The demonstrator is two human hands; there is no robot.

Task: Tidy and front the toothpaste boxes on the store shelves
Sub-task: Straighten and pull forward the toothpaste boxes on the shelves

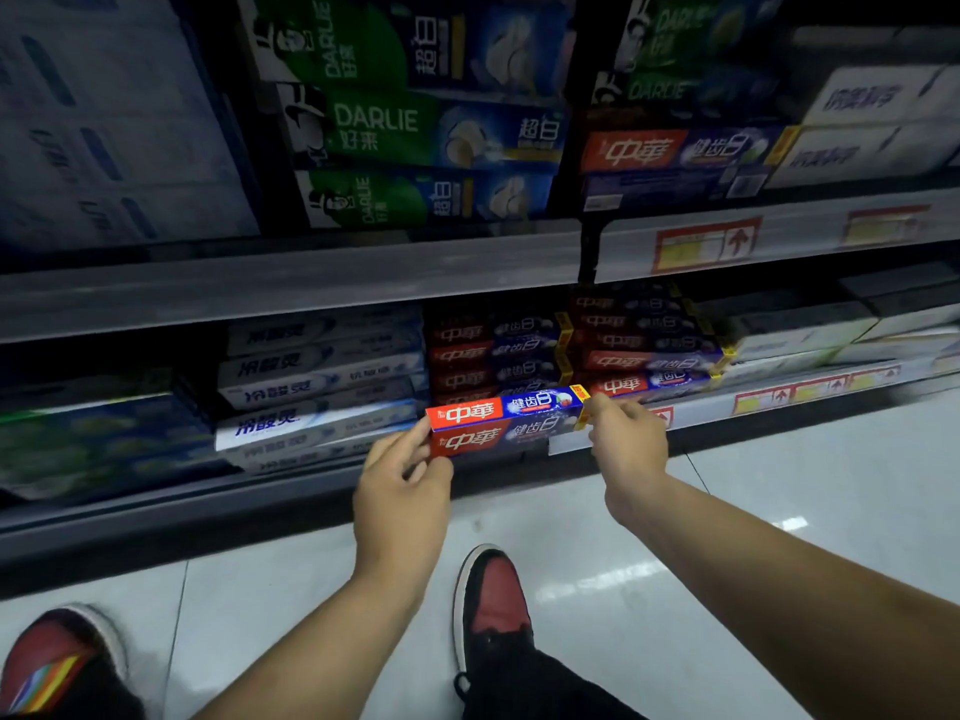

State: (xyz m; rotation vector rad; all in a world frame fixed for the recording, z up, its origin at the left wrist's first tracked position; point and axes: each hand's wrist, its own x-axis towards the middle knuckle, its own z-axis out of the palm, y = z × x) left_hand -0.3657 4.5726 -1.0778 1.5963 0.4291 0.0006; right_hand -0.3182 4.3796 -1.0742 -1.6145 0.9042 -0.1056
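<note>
I grip the red-and-blue toothpaste box (506, 407) at the front lip of the lower shelf (156, 517), left hand (402, 491) fingers (400, 444) curled round its red end, right hand (628, 439) pinching its yellow end, a matching box (483, 440) directly beneath it, the same-brand stack (493, 356) on that shelf behind.

Two hands, left (402, 491) and right (626, 439), hold one red box (506, 407). Directly under it lies a second red box (483, 441). Above it, three Darlie boxes (415, 127) form a column, with two more up to its right. Left of it are at least four white boxes (291, 389). Below it are two shoes (493, 595).
</note>
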